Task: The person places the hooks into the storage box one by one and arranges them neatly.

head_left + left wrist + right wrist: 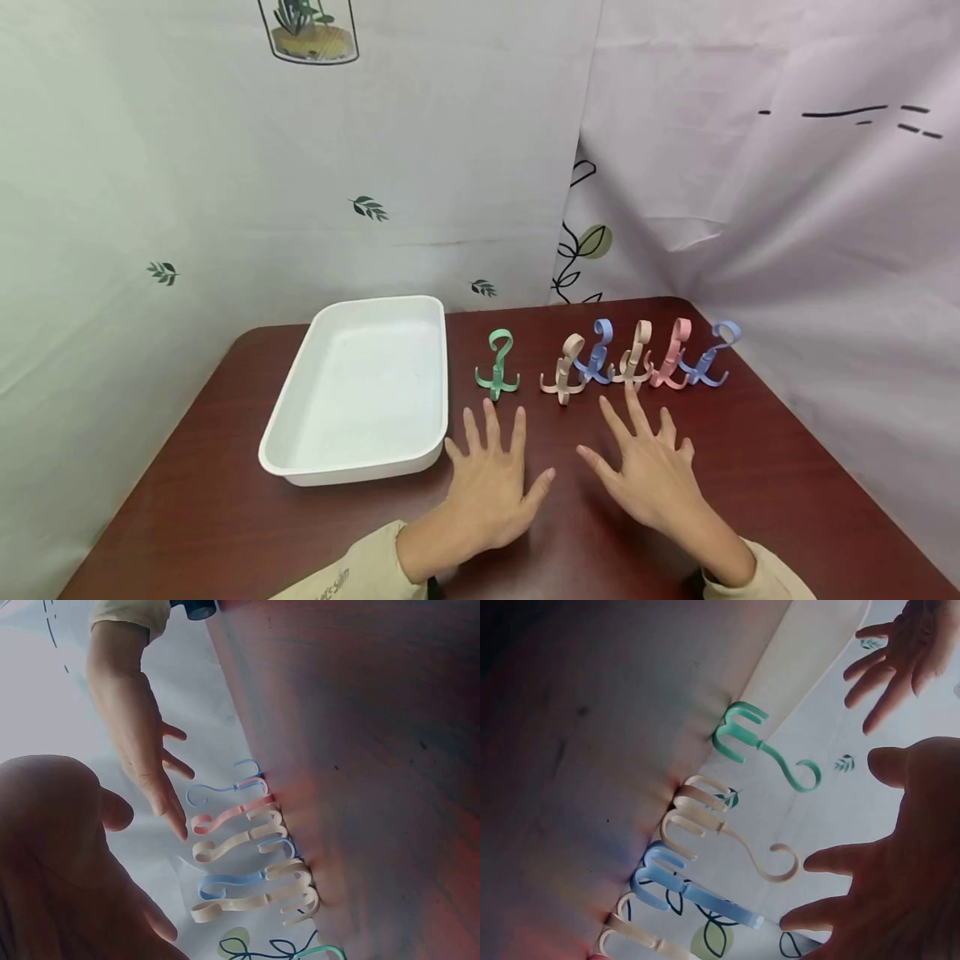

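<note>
My left hand (487,496) is held over the table with its fingers spread, to the right of the white tray's near corner. Spread in the same way, my right hand (652,475) holds nothing. Beyond the hands stand several plastic multi-prong hooks: a green hook (498,367) ahead of the left hand, then a beige hook (564,371), a blue hook (597,354), another beige hook (634,357), a pink hook (671,358) and another blue hook (707,358). The left wrist view shows them sideways, with the right hand (135,742) above the table.
A shallow white tray (276,450) sits on the left part of the dark red-brown table (180,517). Pale printed cloth (465,150) hangs behind the table and along its sides. The table's right edge runs close by the last blue hook.
</note>
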`<state>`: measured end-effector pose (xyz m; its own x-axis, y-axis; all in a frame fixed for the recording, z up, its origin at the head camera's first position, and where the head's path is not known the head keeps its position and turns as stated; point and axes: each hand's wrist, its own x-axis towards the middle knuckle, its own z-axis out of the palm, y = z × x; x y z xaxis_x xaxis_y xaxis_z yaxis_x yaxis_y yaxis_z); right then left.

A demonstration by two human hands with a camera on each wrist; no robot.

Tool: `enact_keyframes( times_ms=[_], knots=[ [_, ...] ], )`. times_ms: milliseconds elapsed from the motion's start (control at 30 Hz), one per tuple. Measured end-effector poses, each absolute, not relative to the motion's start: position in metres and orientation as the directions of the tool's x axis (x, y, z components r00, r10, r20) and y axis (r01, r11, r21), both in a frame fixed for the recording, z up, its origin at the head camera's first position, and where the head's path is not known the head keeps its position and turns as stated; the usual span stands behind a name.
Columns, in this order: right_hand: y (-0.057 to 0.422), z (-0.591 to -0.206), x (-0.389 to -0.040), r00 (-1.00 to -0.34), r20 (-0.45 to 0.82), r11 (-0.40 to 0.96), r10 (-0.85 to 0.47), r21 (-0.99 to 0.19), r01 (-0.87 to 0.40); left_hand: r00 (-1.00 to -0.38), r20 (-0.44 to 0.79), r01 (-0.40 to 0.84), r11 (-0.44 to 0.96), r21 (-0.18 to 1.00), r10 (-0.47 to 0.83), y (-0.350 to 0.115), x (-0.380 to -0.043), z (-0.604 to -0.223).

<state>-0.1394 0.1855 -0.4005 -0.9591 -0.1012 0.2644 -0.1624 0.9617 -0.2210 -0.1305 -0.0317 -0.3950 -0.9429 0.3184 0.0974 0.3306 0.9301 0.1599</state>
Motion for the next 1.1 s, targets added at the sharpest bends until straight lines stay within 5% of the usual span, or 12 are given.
enact_keyframes(
  times_ms=[667, 1100],
  knots=[
    [0.184, -0.392, -0.142, -0.942, 0.311, 0.953, -0.13, -0.224, -0.206, -0.914, 0.141, 0.399, 0.905, 0.148, 0.379, -0.05, -0.127, -0.384],
    [0.164, -0.36, -0.177, -0.883, 0.415, 0.81, -0.22, -0.427, -0.402, -0.925, 0.354, 0.254, 0.917, 0.307, 0.137, -0.186, -0.164, -0.323]
  ],
)
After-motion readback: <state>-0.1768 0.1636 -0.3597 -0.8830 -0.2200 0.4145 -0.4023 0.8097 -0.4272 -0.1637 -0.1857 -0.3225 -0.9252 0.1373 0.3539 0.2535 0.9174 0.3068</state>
